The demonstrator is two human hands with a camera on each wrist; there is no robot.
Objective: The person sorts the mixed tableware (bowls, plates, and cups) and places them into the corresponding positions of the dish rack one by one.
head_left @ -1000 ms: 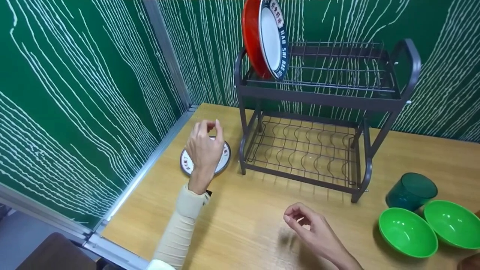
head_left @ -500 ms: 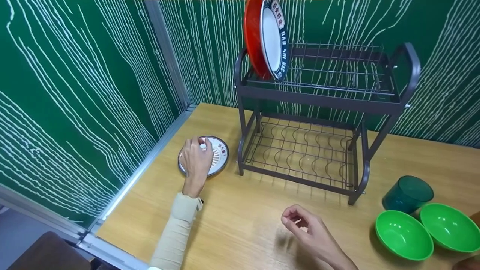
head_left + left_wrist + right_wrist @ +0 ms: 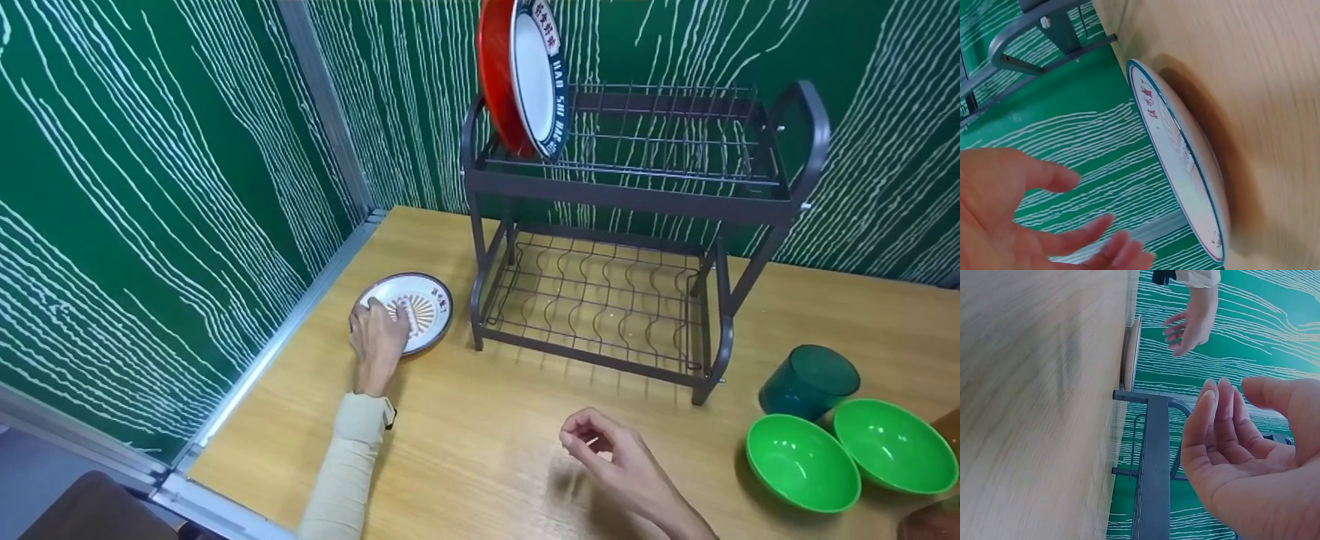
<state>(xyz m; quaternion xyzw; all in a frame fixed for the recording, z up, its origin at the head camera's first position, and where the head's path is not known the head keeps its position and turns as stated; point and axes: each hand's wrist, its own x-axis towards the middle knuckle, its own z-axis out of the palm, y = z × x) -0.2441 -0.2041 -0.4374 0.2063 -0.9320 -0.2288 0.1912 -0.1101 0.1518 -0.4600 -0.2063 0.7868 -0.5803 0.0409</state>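
Observation:
A small white plate (image 3: 421, 289) with a dark rim, red characters and a striped centre lies on the table, left of the rack. My left hand (image 3: 377, 339) hovers over its near left part. In the left wrist view, the left hand's thumb and fingers (image 3: 1050, 175) are spread, apart from the plate (image 3: 1176, 163), with nothing between them. Lower in the head view, my right hand (image 3: 616, 456) hangs above the table, fingers loosely curled and holding nothing. The right wrist view shows that right hand (image 3: 1247, 455) cupped, with the left hand (image 3: 1196, 323) beyond.
A dark two-tier dish rack (image 3: 630, 191) stands at the back. Its upper tier holds a red plate (image 3: 499, 82) and a blue-rimmed white plate (image 3: 536, 82) on edge. To the right are a dark green cup (image 3: 810, 382) and two green bowls (image 3: 802, 461) (image 3: 892, 446).
My left hand has moved down and left over the small plate, uncovering more of its centre and right side. The right hand has stayed nearly still.

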